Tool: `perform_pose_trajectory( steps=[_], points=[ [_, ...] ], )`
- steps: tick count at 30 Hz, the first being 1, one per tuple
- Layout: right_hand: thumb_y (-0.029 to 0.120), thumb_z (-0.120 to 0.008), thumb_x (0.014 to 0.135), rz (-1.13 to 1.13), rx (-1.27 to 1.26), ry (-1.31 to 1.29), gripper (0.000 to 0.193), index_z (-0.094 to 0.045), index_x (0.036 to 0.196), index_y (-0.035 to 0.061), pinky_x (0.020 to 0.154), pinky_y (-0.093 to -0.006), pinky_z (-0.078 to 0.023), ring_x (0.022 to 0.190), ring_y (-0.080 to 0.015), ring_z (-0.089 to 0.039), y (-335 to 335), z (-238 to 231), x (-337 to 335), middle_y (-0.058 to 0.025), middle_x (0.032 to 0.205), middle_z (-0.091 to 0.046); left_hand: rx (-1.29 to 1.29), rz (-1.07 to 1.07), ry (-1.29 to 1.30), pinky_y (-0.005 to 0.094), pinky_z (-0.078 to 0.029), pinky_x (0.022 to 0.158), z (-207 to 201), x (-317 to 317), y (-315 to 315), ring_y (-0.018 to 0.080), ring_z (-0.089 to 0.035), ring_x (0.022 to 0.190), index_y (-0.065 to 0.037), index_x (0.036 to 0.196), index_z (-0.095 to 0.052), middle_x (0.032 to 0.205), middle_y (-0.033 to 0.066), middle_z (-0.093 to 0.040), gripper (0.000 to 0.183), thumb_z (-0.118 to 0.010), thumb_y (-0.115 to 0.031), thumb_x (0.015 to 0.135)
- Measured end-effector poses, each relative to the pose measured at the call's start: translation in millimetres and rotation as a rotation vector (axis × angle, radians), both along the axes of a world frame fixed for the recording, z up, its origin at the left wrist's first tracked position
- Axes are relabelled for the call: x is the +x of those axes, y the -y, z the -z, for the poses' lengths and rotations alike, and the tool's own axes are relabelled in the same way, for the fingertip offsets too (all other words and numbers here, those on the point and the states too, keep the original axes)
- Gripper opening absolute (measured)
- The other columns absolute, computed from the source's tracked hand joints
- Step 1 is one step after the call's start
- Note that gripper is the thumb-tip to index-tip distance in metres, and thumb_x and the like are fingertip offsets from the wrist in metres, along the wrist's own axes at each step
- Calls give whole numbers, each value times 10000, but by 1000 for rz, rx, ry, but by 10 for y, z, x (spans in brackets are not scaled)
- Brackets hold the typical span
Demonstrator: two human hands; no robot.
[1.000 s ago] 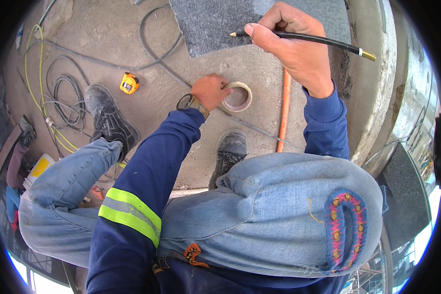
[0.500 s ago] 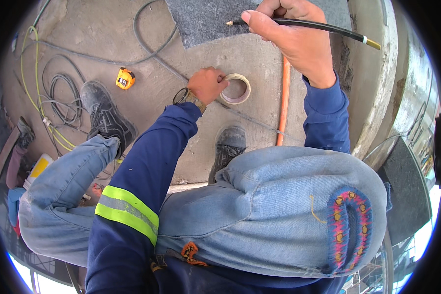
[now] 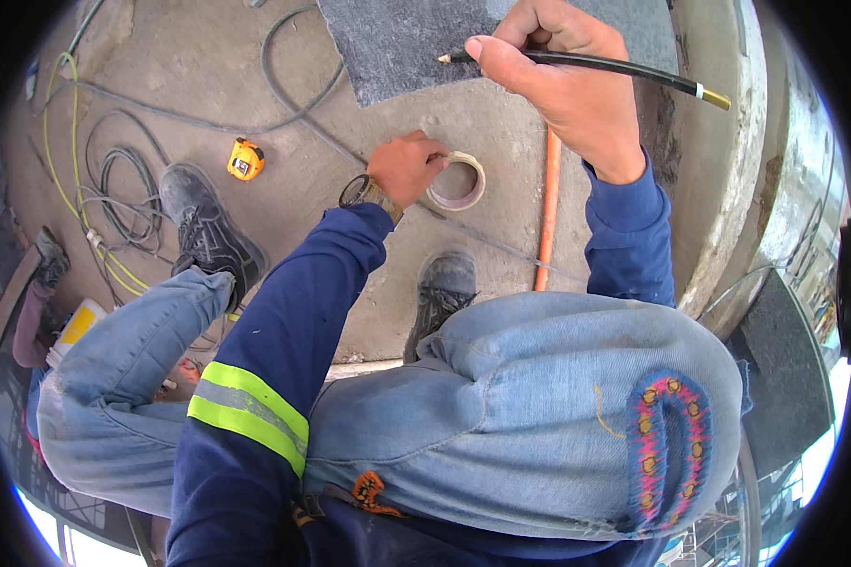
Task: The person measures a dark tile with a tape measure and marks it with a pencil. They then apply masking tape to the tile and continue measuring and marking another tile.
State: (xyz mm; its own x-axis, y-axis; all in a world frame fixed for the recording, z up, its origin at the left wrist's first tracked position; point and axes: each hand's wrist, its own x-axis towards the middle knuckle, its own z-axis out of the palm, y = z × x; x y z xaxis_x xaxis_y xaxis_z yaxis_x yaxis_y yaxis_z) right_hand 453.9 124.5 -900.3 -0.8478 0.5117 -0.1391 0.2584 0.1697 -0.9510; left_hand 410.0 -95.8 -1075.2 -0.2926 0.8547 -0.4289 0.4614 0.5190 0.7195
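Just right of left grip (image 3: 405, 172): tape roll (image 3: 459, 203), touching, pinch unclear | right grip (image 3: 577, 94): pinching pencil (image 3: 652, 76)

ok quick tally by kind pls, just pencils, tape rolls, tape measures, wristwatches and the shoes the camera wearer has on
Black pencil: 1
Masking tape roll: 1
Tape measure: 1
Wristwatch: 1
Lace-up shoes: 2
Total: 6

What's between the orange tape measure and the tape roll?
In the head view, the person's left hand and a grey cable passing under it lie between the tape measure and the tape roll.
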Motion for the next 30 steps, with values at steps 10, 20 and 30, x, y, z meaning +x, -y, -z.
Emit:
perform_pose_trajectory(
  steps=[10,20,30],
  points=[
    [102,-713,969,130,44,-288,118,-654,1016,11,577,-245,-471,662,-100,-604,107,12,352,-76,817,-704,85,36,-70,423,-553,751,-81,-36,31,308,-699,853,-135,978,-772,977,53,-718,110,-724,-187,893],
    [206,-796,910,335,-285,77,322,-655,1146,38,831,-288,-519,933,-155,-655,795,1205,1458,-81,1045,-720,288,-72,98,388,-537,665,-516,-108,-64,287,-688,765,-91,967,-747,921,67,-695,80,-731,-117,894],
    [218,-909,794,205,-468,330,399,-664,1058,47,697,-278,-497,800,-117,-620,1032,580,1629,-42,893,-687,330,68,105,329,-533,635,-1339,-354,-49,219,-700,720,-41,1053,-725,853,80,-713,151,-730,-90,909]
  ],
)
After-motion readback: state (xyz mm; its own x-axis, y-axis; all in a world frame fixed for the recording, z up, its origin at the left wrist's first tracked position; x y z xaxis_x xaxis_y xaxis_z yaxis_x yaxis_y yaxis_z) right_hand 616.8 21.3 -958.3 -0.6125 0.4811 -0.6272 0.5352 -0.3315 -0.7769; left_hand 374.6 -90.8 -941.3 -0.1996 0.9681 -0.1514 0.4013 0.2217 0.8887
